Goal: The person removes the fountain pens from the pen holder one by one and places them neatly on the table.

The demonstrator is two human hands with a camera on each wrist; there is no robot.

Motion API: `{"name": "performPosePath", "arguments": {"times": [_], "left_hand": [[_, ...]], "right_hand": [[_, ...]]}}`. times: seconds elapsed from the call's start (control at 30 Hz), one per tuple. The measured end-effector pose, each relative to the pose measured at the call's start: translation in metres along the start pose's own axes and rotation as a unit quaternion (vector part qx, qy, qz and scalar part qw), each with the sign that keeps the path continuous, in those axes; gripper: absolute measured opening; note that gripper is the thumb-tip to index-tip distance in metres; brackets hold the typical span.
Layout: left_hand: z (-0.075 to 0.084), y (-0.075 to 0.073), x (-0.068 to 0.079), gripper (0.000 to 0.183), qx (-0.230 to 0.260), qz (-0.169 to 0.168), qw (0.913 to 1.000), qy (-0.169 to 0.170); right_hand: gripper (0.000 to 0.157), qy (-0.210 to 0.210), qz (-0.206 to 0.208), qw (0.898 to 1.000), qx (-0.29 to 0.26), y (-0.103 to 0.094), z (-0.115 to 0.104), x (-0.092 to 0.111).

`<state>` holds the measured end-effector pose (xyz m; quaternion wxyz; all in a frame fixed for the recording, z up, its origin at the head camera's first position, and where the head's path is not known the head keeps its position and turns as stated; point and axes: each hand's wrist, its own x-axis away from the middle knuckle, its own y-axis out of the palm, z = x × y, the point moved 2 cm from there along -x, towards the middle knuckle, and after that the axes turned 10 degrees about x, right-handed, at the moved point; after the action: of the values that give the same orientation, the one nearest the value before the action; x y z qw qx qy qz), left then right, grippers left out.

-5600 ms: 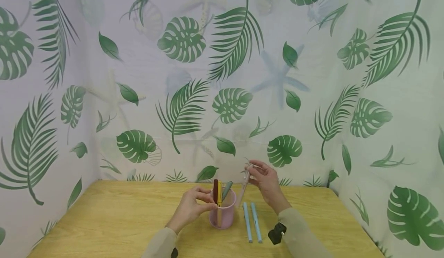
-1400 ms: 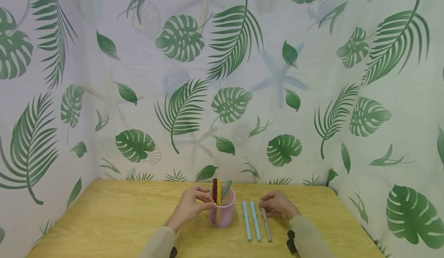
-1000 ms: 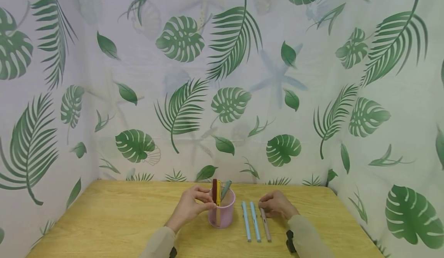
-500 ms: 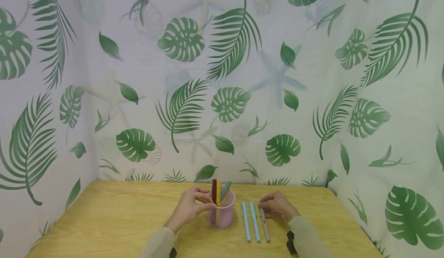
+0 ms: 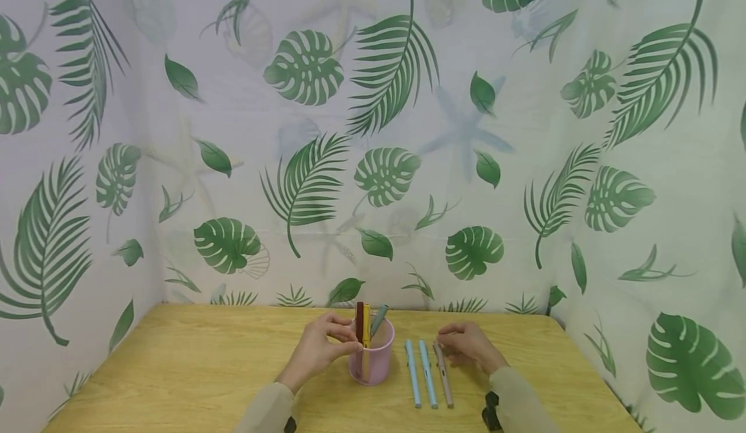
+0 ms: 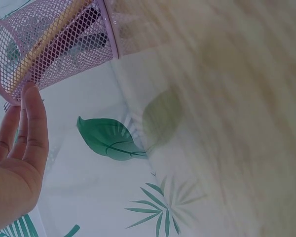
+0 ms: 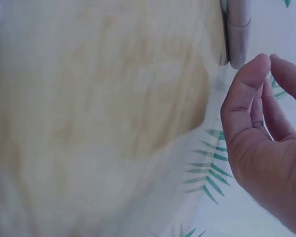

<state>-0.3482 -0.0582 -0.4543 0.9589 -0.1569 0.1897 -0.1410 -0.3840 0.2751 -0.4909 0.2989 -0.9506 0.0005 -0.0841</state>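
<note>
A pink mesh pen cup [image 5: 381, 365] stands upright on the table. My left hand [image 5: 317, 350] pinches its rim at the left; the left wrist view shows fingers [image 6: 35, 126] against the mesh. Inside lean a dark red pen [image 5: 359, 320], a yellow pen [image 5: 366, 323] and a grey-green pen [image 5: 379, 318]. Right of the cup, two light blue pens [image 5: 412, 375] and a taupe pen [image 5: 445, 381] lie side by side. My right hand [image 5: 471, 345] is at the taupe pen's far end, thumb and finger bent; in the right wrist view its fingertips are just off that pen [image 7: 238, 42].
The wood-grain table [image 5: 204, 368] reaches back to a white curtain [image 5: 402, 96] printed with green leaves, which also hangs at both sides. Black wrist camera straps [image 5: 491, 410] show at the sleeves.
Some seconds ago my right hand held the taupe pen upright beside the cup; since then it was laid right of the blue pens. Just now that hand shifts slightly right, off the pen.
</note>
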Motion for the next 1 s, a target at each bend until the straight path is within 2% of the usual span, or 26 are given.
{"name": "performPosePath", "arguments": {"times": [0.23, 0.6, 0.8, 1.0], "left_hand": [[-0.005, -0.002, -0.004, 0.013, 0.003, 0.001, 1.0000, 0.005], [-0.006, -0.007, -0.010, 0.011, 0.005, -0.004, 1.0000, 0.006], [-0.006, -0.008, -0.011, 0.013, -0.001, -0.002, 1.0000, 0.008], [-0.007, -0.009, -0.012, 0.014, -0.001, -0.005, 1.0000, 0.005]], "right_hand": [[0.030, -0.015, 0.002, 0.999, -0.039, 0.008, -0.008, -0.002], [0.034, -0.033, -0.005, 0.997, -0.068, 0.019, -0.030, 0.001], [0.040, -0.066, -0.032, 0.994, -0.081, 0.022, -0.038, 0.003], [0.045, -0.117, -0.077, 0.985, -0.097, 0.029, -0.046, 0.004]]}}
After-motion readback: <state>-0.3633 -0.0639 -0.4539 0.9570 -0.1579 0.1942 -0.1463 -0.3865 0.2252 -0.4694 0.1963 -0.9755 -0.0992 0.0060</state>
